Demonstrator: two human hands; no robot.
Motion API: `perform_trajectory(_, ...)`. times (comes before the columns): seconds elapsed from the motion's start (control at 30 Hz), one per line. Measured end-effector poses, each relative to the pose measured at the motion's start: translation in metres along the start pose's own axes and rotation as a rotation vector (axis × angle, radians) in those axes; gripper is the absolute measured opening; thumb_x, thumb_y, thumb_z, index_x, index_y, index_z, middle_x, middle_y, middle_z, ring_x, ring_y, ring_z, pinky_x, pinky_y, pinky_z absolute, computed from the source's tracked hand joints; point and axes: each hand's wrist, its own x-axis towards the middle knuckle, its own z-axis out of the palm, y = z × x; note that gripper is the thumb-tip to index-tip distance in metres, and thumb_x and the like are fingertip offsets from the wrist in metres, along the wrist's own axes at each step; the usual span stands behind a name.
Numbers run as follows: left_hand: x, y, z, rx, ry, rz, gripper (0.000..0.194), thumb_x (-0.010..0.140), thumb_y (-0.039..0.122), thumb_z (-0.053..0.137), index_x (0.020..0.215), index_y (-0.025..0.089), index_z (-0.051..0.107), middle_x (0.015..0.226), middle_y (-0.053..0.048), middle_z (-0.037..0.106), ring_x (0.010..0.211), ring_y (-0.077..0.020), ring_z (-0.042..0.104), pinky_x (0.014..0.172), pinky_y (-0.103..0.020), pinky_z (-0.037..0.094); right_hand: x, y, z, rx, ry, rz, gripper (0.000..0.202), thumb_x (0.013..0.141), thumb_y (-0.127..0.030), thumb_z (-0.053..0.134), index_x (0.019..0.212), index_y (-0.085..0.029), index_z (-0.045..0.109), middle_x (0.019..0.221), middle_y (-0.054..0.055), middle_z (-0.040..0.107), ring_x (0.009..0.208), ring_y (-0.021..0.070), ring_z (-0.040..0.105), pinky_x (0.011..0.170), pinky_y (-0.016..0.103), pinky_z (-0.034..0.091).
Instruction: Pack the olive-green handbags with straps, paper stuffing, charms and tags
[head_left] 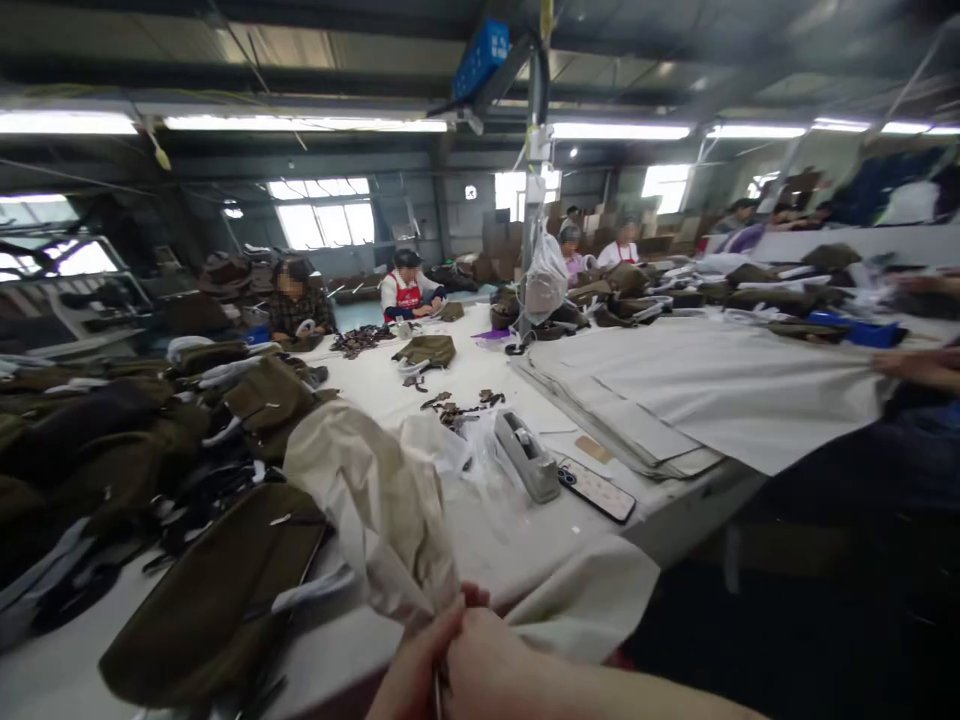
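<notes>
At the bottom centre my left hand and my right hand are closed close together on a crumpled cream paper sheet. The sheet is gathered narrow at my fingers and puffs out over the table toward the left. Another part of pale sheet spreads out to the right of my hands. A dark olive bag lies on the table left of the crumpled sheet, with a white-wrapped handle beside it. My fingertips are partly hidden behind each other.
A tape dispenser and a phone lie beyond my hands, beside clear plastic. Stacked white sheets cover the right side, where another person's hand holds one. Olive bags pile up left. A pole rises behind; co-workers sit across.
</notes>
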Motion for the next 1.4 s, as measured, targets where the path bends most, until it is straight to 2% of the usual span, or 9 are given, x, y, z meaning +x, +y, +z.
perform_trajectory(0.1,0.005,-0.001,-0.005,-0.057,0.098,-0.028,0.046,0.062,0.046,0.082,0.091,0.010,0.074,0.095,-0.016,0.075,0.099,-0.0343,0.069,0.087,-0.040,0.054,-0.013,0.014,-0.007,0.062,-0.039,-0.076,0.052,0.066,-0.040,0.075,0.115,-0.023,0.068,0.111,0.008,0.071,0.096,0.0257,0.067,0.082,0.033,0.052)
perform_trajectory(0.2,0.017,0.014,-0.035,0.014,0.304,0.068,0.028,0.063,0.032,0.082,0.082,0.013,0.072,0.091,-0.014,0.076,0.090,-0.0289,0.072,0.079,-0.035,0.057,-0.021,0.056,-0.059,0.062,0.265,-0.131,0.033,0.081,-0.039,0.064,0.109,-0.022,0.069,0.113,0.006,0.069,0.102,0.0203,0.064,0.092,0.031,0.048)
perform_trajectory(0.27,0.027,0.020,-0.059,0.122,0.426,0.128,0.023,0.063,0.028,0.081,0.078,0.013,0.072,0.089,-0.013,0.076,0.083,-0.0262,0.073,0.072,-0.032,0.058,-0.025,0.101,-0.100,-0.081,0.532,0.005,0.028,0.087,-0.039,0.057,0.103,-0.019,0.069,0.101,0.008,0.071,0.093,0.0199,0.064,0.085,0.032,0.050)
perform_trajectory(0.37,0.042,0.020,-0.089,0.254,0.465,0.145,0.031,0.056,0.037,0.084,0.072,0.013,0.073,0.082,-0.014,0.076,0.077,-0.0276,0.072,0.063,-0.031,0.058,-0.031,0.177,-0.147,-0.490,0.714,0.332,0.029,0.087,-0.039,0.054,0.106,-0.019,0.066,0.103,0.008,0.069,0.095,0.0202,0.063,0.087,0.032,0.048)
perform_trajectory(0.57,0.053,0.009,-0.105,0.379,0.483,0.157,0.054,0.048,0.056,0.084,0.074,0.009,0.074,0.072,-0.015,0.075,0.067,-0.0258,0.071,0.060,-0.031,0.056,-0.029,0.262,-0.164,-0.700,0.694,0.547,0.060,0.072,-0.045,0.070,0.118,-0.008,0.059,0.112,0.020,0.060,0.106,0.0335,0.053,0.094,0.043,0.039)
perform_trajectory(0.73,0.051,0.009,-0.102,0.332,0.482,0.177,0.060,0.042,0.058,0.086,0.074,0.008,0.075,0.078,-0.017,0.075,0.069,-0.0254,0.070,0.059,-0.029,0.055,-0.015,0.272,-0.155,-0.766,0.711,0.545,0.058,0.083,-0.048,0.058,0.125,-0.009,0.054,0.118,0.021,0.055,0.113,0.0338,0.045,0.099,0.043,0.032)
perform_trajectory(1.07,0.042,0.015,-0.096,0.343,0.481,0.153,0.055,0.049,0.057,0.083,0.074,0.009,0.075,0.068,-0.014,0.074,0.059,-0.0219,0.067,0.058,-0.031,0.053,-0.005,0.270,-0.151,-0.592,0.828,0.508,0.050,0.080,-0.043,0.061,0.116,-0.009,0.058,0.117,0.023,0.056,0.117,0.0367,0.043,0.101,0.049,0.029)
perform_trajectory(1.2,0.037,0.016,-0.095,0.317,0.489,0.169,0.053,0.050,0.055,0.084,0.073,0.009,0.075,0.069,-0.014,0.074,0.060,-0.0221,0.067,0.059,-0.031,0.053,-0.010,0.260,-0.171,-0.374,0.914,0.475,0.050,0.078,-0.044,0.060,0.113,-0.009,0.061,0.116,0.023,0.060,0.119,0.0384,0.046,0.105,0.053,0.028)
perform_trajectory(1.4,0.040,0.015,-0.102,0.321,0.487,0.168,0.055,0.051,0.058,0.082,0.076,0.009,0.075,0.072,-0.014,0.074,0.064,-0.0228,0.068,0.061,-0.031,0.053,-0.041,0.217,-0.191,0.299,0.842,0.359,0.059,0.089,-0.060,0.034,0.114,-0.015,0.063,0.105,0.016,0.071,0.098,0.0313,0.067,0.088,0.048,0.052)
